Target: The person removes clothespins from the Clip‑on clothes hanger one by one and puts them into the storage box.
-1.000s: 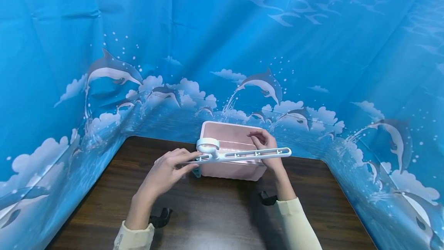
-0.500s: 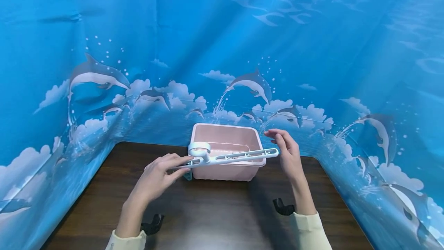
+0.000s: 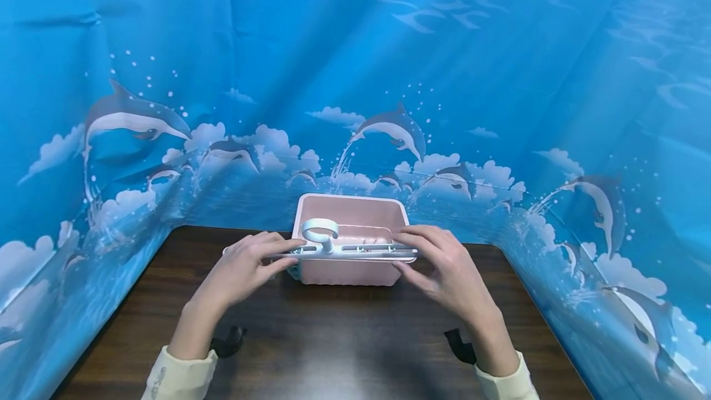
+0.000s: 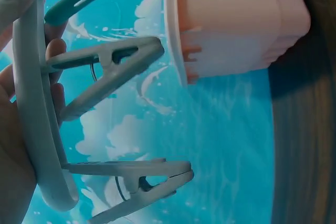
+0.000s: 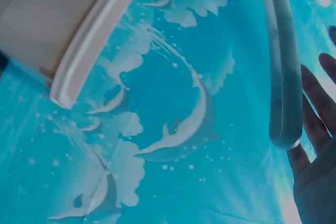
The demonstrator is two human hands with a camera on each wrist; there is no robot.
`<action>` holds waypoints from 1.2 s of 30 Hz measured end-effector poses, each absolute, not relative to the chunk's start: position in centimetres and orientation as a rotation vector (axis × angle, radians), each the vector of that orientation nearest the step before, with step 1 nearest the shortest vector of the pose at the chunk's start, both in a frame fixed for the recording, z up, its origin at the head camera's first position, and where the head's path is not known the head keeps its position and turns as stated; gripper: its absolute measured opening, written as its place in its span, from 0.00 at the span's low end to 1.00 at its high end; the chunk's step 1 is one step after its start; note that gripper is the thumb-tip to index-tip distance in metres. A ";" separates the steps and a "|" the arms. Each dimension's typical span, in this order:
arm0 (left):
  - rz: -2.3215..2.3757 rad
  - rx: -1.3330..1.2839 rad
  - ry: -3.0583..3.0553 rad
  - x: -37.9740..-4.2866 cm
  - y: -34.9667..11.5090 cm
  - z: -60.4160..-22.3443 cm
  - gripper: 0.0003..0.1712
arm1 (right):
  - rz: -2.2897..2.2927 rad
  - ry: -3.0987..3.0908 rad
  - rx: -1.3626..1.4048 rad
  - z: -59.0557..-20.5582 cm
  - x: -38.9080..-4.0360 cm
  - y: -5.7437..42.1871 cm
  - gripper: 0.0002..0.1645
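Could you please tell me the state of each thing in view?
White hanger: held up, roughly level.
Left hand: gripping it near one end.
Right hand: at the other end, contact unclear.
Pale clips: tips closed.
Green clip: tips out of view.
Pink bin: upright, uncovered.

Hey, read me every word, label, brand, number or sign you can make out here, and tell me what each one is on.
No text can be read for certain.
Left sleeve: faint grey marks, perhaps lettering, too small and blurred to read.
White hanger and its clips: no lettering that I can make out.
Pink bin: none visible on the sides in view.
Blue backdrop: printed pictures, no legible words.
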State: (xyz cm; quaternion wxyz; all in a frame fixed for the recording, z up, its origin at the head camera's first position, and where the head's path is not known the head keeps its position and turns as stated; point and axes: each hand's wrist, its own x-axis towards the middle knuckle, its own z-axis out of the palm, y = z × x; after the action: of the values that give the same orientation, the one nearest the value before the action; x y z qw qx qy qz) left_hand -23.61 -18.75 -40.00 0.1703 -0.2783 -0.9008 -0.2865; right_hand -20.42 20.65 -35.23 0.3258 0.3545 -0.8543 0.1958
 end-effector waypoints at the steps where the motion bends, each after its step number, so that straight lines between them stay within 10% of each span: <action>1: -0.803 -0.800 -2.566 -23.7 -18.8 -39.7 0.25 | 0.469 -2.251 0.928 -35.5 -20.4 20.5 0.34; 21: -0.433 -0.892 -2.509 -26.1 -16.8 -34.1 0.23 | 0.565 -2.100 0.853 -43.2 -21.4 19.6 0.38; 36: -0.517 -0.735 -2.242 -27.8 -13.2 -34.6 0.42 | 0.703 -1.957 0.670 -44.3 -22.4 20.7 0.32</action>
State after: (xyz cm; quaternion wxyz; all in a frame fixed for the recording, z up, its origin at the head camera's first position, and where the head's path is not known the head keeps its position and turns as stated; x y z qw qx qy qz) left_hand -27.75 -13.23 -34.63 0.3555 -0.2844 -0.8676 -0.1999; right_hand -22.39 20.73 -44.30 0.4605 0.2722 -0.7951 0.2857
